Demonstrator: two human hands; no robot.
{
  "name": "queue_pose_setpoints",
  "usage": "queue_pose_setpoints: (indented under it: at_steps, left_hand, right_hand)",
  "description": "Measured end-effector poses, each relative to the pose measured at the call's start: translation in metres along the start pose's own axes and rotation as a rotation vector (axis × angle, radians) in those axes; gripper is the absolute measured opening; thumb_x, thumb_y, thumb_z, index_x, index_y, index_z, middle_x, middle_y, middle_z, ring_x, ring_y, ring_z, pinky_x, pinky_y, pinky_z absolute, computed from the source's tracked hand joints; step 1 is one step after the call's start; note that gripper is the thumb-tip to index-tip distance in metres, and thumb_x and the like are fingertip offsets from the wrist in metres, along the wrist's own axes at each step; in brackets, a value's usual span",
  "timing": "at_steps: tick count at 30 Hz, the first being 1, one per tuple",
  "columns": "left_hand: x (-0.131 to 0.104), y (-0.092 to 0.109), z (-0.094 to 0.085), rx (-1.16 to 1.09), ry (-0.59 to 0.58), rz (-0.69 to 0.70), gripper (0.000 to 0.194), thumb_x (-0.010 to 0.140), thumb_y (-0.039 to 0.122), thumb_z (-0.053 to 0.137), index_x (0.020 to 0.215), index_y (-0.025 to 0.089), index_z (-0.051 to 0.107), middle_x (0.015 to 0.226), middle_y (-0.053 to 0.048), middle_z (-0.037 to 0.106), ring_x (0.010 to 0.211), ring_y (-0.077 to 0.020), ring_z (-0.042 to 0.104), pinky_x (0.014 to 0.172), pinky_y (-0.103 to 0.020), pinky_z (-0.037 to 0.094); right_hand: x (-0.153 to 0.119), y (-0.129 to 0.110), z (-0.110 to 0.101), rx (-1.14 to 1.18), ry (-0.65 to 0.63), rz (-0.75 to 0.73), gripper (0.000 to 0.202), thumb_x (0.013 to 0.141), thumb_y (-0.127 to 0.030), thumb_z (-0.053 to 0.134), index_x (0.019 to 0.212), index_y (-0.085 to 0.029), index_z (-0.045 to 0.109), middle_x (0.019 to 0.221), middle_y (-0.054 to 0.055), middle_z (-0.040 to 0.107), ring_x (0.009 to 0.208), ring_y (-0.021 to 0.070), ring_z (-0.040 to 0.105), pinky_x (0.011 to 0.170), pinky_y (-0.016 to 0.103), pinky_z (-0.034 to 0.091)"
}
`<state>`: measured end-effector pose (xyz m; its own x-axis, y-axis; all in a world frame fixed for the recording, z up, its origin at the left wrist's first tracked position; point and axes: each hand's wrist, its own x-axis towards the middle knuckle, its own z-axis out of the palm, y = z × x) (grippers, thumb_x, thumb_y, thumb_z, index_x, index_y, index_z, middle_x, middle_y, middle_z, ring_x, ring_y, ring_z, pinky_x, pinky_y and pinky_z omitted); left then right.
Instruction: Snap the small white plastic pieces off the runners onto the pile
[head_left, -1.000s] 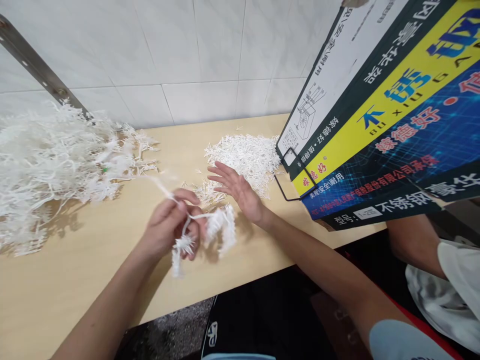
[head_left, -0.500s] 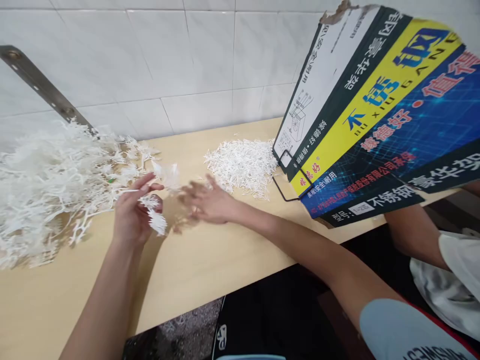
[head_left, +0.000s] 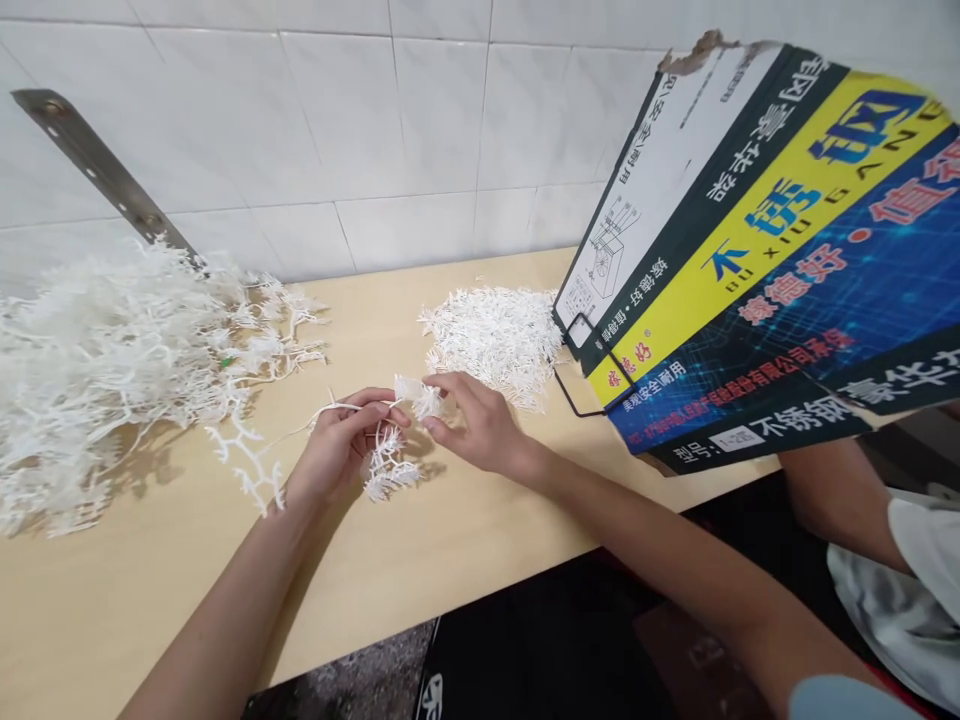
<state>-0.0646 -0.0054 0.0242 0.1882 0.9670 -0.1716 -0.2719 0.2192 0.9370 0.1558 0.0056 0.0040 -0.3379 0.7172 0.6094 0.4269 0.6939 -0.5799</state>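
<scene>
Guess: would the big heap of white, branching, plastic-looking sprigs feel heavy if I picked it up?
The heap is probably light for its size, since it looks thin-stemmed. It might lift in clumps, because it looks tangled and forked.

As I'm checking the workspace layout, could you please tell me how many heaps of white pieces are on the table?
2: a larger tangled heap at the left, and a smaller heap beside the printed box. Others could be hidden behind the box.

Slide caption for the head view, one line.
Left hand grips a white branched piece, right hand at a white tuft; tangled white heap at left.
</scene>
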Motion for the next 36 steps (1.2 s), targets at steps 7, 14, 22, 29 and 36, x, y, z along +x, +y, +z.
queue_pose_setpoints:
  at_steps: [7, 14, 22, 29, 36]
  left_hand:
    - [-0.007, -0.009, 0.016, 0.487, 0.045, 0.068, 0.047, 0.075, 0.046, 0.084, 0.112, 0.020, 0.072, 0.089, -0.004, 0.069, 0.067, -0.0158, 0.065, 0.056, -0.026, 0.054]
    - [-0.006, -0.019, 0.027, 0.443, -0.030, 0.259, 0.026, 0.088, 0.041, 0.073, 0.087, 0.016, 0.070, 0.081, -0.006, 0.072, 0.077, -0.0204, 0.068, 0.070, -0.030, 0.053]
    - [-0.003, -0.023, 0.019, 0.503, 0.085, 0.251, 0.021, 0.083, 0.035, 0.076, 0.081, 0.018, 0.063, 0.071, 0.001, 0.061, 0.065, -0.0132, 0.053, 0.059, -0.024, 0.040]
    - [-0.003, -0.023, 0.022, 0.536, 0.052, 0.241, 0.024, 0.085, 0.041, 0.075, 0.091, 0.018, 0.071, 0.079, -0.002, 0.068, 0.069, -0.0160, 0.056, 0.062, -0.025, 0.041]
    - [-0.003, -0.018, 0.019, 0.433, -0.150, 0.121, 0.026, 0.082, 0.041, 0.077, 0.079, 0.016, 0.072, 0.075, -0.005, 0.070, 0.069, -0.0192, 0.059, 0.064, -0.029, 0.042]
  right_hand:
    - [-0.005, 0.004, 0.005, 0.353, -0.053, 0.443, 0.027, 0.099, -0.041, 0.057, 0.109, -0.020, 0.071, 0.066, -0.001, 0.059, 0.059, 0.0129, 0.056, 0.059, 0.027, 0.046]
    - [-0.006, 0.000, 0.004, 0.684, -0.252, 0.462, 0.040, 0.100, -0.032, 0.054, 0.140, -0.025, 0.053, 0.076, -0.002, 0.064, 0.064, 0.0133, 0.062, 0.063, 0.028, 0.053]
    - [-0.002, -0.001, 0.006, 0.548, -0.156, 0.495, 0.029, 0.099, -0.045, 0.058, 0.090, -0.019, 0.066, 0.069, -0.002, 0.061, 0.058, 0.0103, 0.056, 0.056, 0.023, 0.043]
    - [-0.004, 0.003, 0.008, 0.445, -0.198, 0.463, 0.036, 0.102, -0.044, 0.052, 0.082, -0.018, 0.067, 0.064, -0.001, 0.060, 0.057, 0.0112, 0.055, 0.058, 0.024, 0.042]
    - [-0.003, 0.014, 0.001, 0.763, -0.403, 0.525, 0.044, 0.095, -0.048, 0.061, 0.065, -0.018, 0.057, 0.058, -0.002, 0.053, 0.052, 0.0102, 0.045, 0.051, 0.025, 0.031]
